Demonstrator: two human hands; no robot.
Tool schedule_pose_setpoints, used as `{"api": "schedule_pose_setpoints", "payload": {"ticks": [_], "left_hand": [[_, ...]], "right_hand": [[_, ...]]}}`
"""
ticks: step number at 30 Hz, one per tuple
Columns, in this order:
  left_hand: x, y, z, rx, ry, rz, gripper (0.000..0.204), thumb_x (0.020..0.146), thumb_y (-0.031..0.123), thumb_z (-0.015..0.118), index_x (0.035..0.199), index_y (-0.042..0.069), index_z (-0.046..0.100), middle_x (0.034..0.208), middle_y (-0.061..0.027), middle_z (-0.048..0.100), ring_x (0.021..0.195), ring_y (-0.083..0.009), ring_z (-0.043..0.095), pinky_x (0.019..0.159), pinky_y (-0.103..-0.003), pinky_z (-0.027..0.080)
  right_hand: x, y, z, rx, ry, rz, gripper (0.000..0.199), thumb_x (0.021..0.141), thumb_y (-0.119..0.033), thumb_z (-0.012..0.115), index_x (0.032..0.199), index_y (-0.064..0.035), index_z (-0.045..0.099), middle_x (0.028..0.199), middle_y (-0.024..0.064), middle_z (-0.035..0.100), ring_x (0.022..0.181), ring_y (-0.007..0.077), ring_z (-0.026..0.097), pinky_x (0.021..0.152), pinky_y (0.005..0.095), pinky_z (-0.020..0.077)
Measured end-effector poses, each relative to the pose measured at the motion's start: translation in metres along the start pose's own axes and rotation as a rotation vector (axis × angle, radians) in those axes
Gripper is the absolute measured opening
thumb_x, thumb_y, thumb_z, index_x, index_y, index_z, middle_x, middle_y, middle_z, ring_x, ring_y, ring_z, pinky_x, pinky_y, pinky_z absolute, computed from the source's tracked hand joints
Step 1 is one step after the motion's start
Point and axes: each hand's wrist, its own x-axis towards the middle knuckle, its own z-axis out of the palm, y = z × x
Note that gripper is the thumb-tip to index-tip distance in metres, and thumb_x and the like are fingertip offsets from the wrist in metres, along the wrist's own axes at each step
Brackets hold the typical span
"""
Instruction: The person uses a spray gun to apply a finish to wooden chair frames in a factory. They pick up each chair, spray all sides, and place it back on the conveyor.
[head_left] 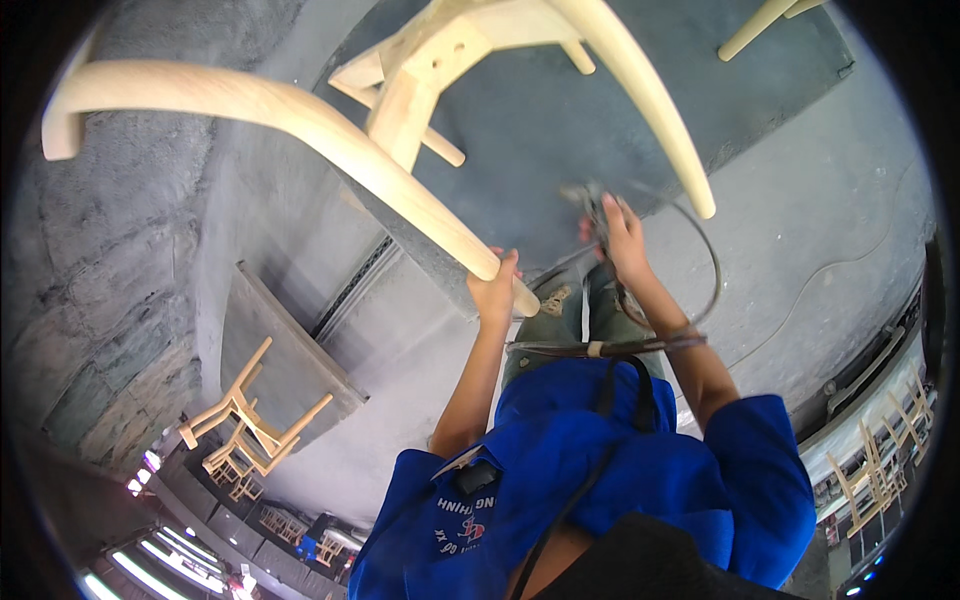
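A pale wooden chair frame (440,60) with curved limbs rises over a dark grey board or tabletop (540,130). My left hand (497,290) is closed around the near end of its long curved limb (340,150), close to my knees. To the right, my right hand (622,240) grips a grey hand tool (592,203) with a hose (716,270) looping from it. Motion blurs the tool, so its exact kind is unclear. The tool is held apart from the wood, over the near edge of the dark surface.
Another pale wooden leg (755,30) shows at the upper right. At the lower left, a chair frame (255,420) stands by a grey panel (300,350). Several more frames (870,475) stand at the right rim. A thin cable (815,270) crosses the grey floor.
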Motion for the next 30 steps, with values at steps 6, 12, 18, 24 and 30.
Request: {"api": "schedule_pose_setpoints", "payload": {"ticks": [6,12,18,24,30], "left_hand": [[0.029,0.023,-0.005,0.044,0.187,0.301,0.040,0.088,0.010,0.075,0.117,-0.004,0.051,0.082,-0.0095,0.059,0.057,-0.0170,0.059,0.055,-0.030,0.048],[0.065,0.071,-0.018,0.062,0.115,0.382,0.046,0.089,0.009,0.073,0.124,-0.008,0.048,0.089,-0.0111,0.060,0.060,-0.0161,0.059,0.057,-0.029,0.049],[0.083,0.100,-0.015,0.070,0.094,0.372,0.051,0.086,0.009,0.075,0.126,-0.009,0.049,0.093,-0.0119,0.059,0.063,-0.0156,0.059,0.061,-0.029,0.050],[0.093,0.117,-0.017,0.043,0.037,0.335,0.055,0.085,0.009,0.074,0.130,-0.008,0.046,0.093,-0.0119,0.058,0.064,-0.0156,0.059,0.062,-0.029,0.049],[0.104,0.126,-0.019,0.071,0.026,0.343,0.056,0.083,0.010,0.073,0.129,-0.007,0.046,0.091,-0.0123,0.057,0.065,-0.0166,0.058,0.060,-0.030,0.050]], "right_hand": [[0.056,-0.040,0.136,0.355,-0.183,-0.177,0.046,0.105,-0.049,0.044,0.104,-0.0054,0.058,0.082,0.0081,0.066,0.066,0.0151,0.064,0.043,0.0248,0.0391],[0.107,-0.015,0.193,0.458,-0.007,-0.070,0.045,0.104,-0.051,0.046,0.104,-0.0073,0.058,0.075,0.0050,0.064,0.061,0.0149,0.063,0.043,0.0263,0.0369],[0.096,0.066,0.152,0.398,0.236,0.098,0.045,0.102,-0.052,0.049,0.108,-0.0082,0.059,0.074,0.0031,0.063,0.059,0.0140,0.061,0.043,0.0262,0.0349],[0.077,0.090,0.139,0.348,0.310,0.155,0.050,0.102,-0.055,0.047,0.102,-0.0065,0.059,0.076,0.0058,0.064,0.062,0.0188,0.064,0.046,0.0292,0.0396],[0.139,0.051,0.179,0.748,0.039,0.087,0.058,0.105,-0.059,0.031,0.104,-0.0070,0.057,0.078,0.0080,0.062,0.068,0.0194,0.063,0.049,0.0309,0.0401]]}}
